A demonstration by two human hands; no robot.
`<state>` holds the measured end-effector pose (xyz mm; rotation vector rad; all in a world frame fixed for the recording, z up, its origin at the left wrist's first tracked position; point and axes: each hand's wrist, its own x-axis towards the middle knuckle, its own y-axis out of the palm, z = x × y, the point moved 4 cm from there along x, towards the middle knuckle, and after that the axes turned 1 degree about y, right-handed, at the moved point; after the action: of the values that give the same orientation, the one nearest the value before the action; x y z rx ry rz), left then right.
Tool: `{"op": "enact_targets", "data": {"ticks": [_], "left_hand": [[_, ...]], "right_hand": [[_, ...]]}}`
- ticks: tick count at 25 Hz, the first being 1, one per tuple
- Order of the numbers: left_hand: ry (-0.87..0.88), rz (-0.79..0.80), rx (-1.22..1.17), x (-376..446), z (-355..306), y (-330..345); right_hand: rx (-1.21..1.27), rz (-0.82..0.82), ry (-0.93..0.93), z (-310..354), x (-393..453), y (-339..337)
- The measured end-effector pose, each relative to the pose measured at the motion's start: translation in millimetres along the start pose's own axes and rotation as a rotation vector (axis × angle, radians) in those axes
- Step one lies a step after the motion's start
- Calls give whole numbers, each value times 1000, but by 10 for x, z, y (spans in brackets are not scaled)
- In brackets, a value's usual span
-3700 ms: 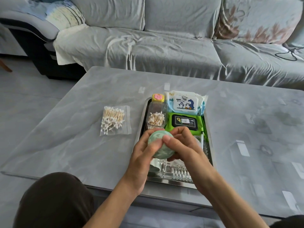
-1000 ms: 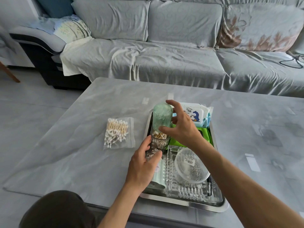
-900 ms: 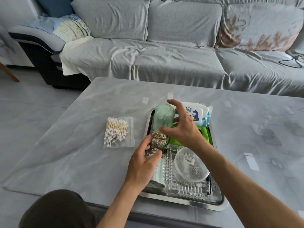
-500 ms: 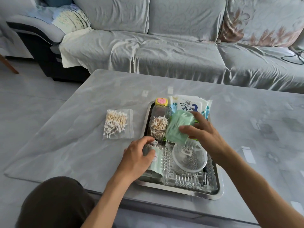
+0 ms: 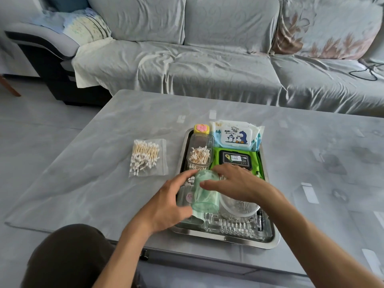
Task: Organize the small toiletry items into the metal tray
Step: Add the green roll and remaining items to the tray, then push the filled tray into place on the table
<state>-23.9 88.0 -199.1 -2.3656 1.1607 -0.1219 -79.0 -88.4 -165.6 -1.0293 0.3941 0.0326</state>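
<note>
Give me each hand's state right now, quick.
Left hand: fingers curled round the green roll in the metal tray.
Right hand: open, fingers straight, over the roll.

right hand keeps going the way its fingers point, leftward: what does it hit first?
Most likely the green roll, which the right hand already reaches from the right; its fingertips lie at or on it. Beyond sits the left hand. Actual contact is unclear.

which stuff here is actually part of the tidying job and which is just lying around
Part of the job:
- metal tray
- green roll, under both hands
- left hand
- right hand
- clear swab box
- bag of cotton swabs, on the table outside the tray
- penguin wipes pack
- green wipes pack

Just lying about:
- sofa
- black cable
- folded blanket
</note>
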Motion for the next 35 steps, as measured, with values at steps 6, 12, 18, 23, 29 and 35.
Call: {"op": "enact_targets", "data": {"ticks": [6, 12, 18, 23, 29, 35], "left_hand": [[1, 94, 322, -32, 61, 88], [-7, 85, 118, -100, -18, -34], [-429, -591, 260, 490, 496, -985], [-598, -728, 115, 564, 877, -949], [-240, -754, -904, 511, 367, -776], [183, -209, -1263, 219, -508, -262]], "right_hand": [[179, -111, -24, -87, -19, -21], [277, -320, -7, -141, -134, -84], [227, -441, -11, -40, -118, -73], [120, -554, 13, -12, -78, 13], [284, -756, -52, 70, -218, -144], [1222, -285, -14, 398, -289, -85]]}}
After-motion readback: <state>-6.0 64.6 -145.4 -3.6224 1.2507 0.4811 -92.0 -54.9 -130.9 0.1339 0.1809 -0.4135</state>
